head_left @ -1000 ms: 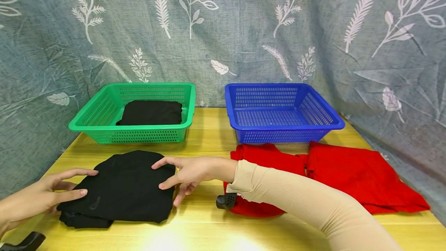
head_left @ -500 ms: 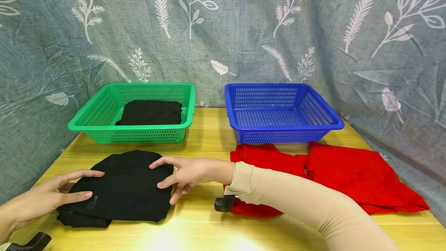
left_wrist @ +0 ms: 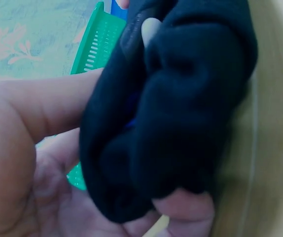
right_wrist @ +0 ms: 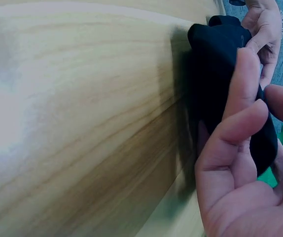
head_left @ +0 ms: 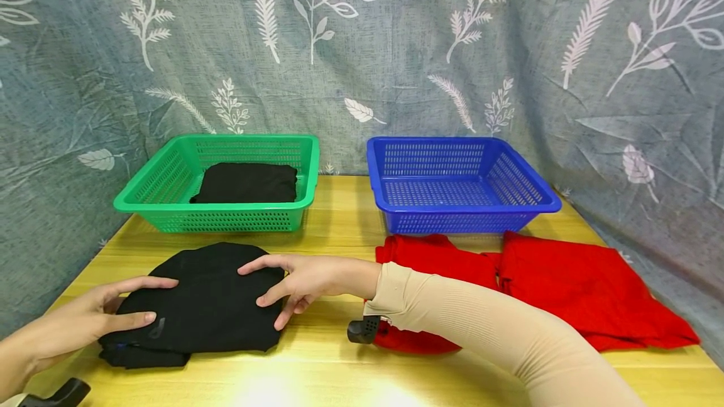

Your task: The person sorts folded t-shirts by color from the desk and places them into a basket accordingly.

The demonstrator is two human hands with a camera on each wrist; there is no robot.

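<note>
In front of the green basket is a folded black garment (head_left: 209,300) with a small mark near its left edge. My left hand (head_left: 96,316) grips that edge, thumb and index finger on top. In the left wrist view, fingertips (left_wrist: 186,205) curl under the thick fold of black cloth (left_wrist: 191,103). At the opposite edge, my right hand (head_left: 308,284) holds the garment, thumb and index finger over the top and other fingers at its side. The right wrist view shows those bent fingers (right_wrist: 230,143) against the cloth; their tips are partly hidden.
The green basket (head_left: 215,208) at the back left holds another folded black garment (head_left: 246,182). A blue basket (head_left: 464,209) stands at the back right. Before it lie two red folded cloths (head_left: 588,287), partly behind my right sleeve. A patterned curtain (head_left: 339,61) closes off the back.
My left hand has moved right, farther onto the garment's left edge. The garment's front right edge has risen slightly. My right hand has barely moved.
</note>
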